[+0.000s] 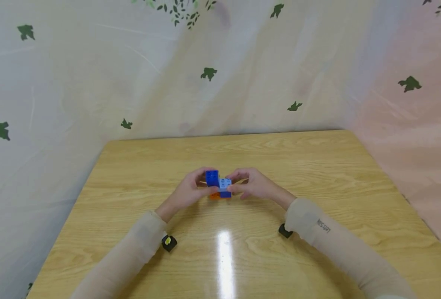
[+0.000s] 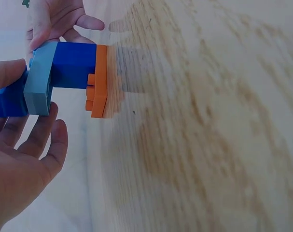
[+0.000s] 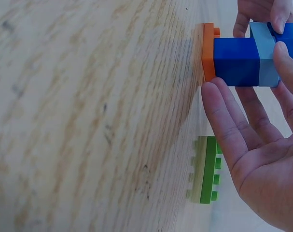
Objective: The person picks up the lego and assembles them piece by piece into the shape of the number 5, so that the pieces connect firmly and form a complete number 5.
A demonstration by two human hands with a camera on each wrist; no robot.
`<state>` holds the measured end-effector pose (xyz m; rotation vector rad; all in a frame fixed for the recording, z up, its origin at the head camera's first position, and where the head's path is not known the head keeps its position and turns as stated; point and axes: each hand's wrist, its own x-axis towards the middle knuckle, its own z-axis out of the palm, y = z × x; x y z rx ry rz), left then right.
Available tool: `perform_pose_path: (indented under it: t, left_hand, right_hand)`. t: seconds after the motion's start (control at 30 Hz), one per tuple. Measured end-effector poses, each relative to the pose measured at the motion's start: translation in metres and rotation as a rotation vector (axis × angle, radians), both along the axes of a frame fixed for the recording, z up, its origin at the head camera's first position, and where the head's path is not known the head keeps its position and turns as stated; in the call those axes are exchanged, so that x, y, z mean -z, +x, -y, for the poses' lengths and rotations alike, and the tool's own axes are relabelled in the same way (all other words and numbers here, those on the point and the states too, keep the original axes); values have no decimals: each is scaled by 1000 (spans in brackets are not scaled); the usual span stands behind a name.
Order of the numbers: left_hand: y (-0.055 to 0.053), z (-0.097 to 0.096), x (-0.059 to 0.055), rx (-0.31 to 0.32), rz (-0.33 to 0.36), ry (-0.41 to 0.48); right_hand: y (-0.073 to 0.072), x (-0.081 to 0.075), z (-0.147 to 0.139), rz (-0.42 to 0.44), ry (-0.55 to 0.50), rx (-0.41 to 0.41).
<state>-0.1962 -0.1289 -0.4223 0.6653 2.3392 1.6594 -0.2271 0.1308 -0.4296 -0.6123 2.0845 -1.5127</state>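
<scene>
A small stack of toy building bricks stands on the table between both hands. Its base is an orange plate (image 2: 101,82), which bears a dark blue brick (image 3: 236,62). Across that lies a light blue brick (image 1: 224,184), topped at its left end by an upper dark blue brick (image 1: 212,177). My left hand (image 1: 190,190) grips the stack's left end, thumb on the upper dark blue brick and fingers around the far side. From the right, my right hand (image 1: 257,183) holds the light blue brick with its thumb, fingers spread along the lower dark blue brick.
A green studded plate (image 3: 208,169) lies on the wooden table (image 1: 280,265) near my right hand; the head view hides it. Black wrist devices (image 1: 169,243) hang below the sleeves. A pale curtain (image 1: 160,74) with leaf shapes rises behind the table's far edge.
</scene>
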Motion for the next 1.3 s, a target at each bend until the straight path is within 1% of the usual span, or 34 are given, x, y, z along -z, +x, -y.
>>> perform_pose_path:
  t: [0.2, 0.23, 0.3, 0.43, 0.57, 0.73, 0.93, 1.1, 1.3]
  left_hand:
    - [-3, 1, 0, 26, 8, -23]
    - [-5, 2, 3, 35, 8, -26]
    - [-7, 3, 3, 50, 13, -41]
    - [-8, 5, 1, 77, 44, -69]
    - [-9, 7, -2, 90, 71, -103]
    - [-12, 8, -4, 106, 90, -111]
    - [-14, 8, -4, 114, 87, -118]
    - [-13, 8, -6, 100, 85, -131]
    - [-14, 6, -6, 93, 47, -152]
  right_hand:
    - [0, 0, 0, 4, 4, 5]
    - [0, 0, 0, 3, 6, 6]
    - [0, 0, 1, 0, 9, 4]
    - [-1, 1, 1, -1, 5, 0]
    - [-1, 2, 1, 2, 8, -2]
    - [0, 1, 1, 2, 16, 5]
    - [1, 1, 1, 4, 13, 7]
    - [-1, 2, 0, 0, 1, -1]
    - [-2, 3, 0, -6, -3, -7]
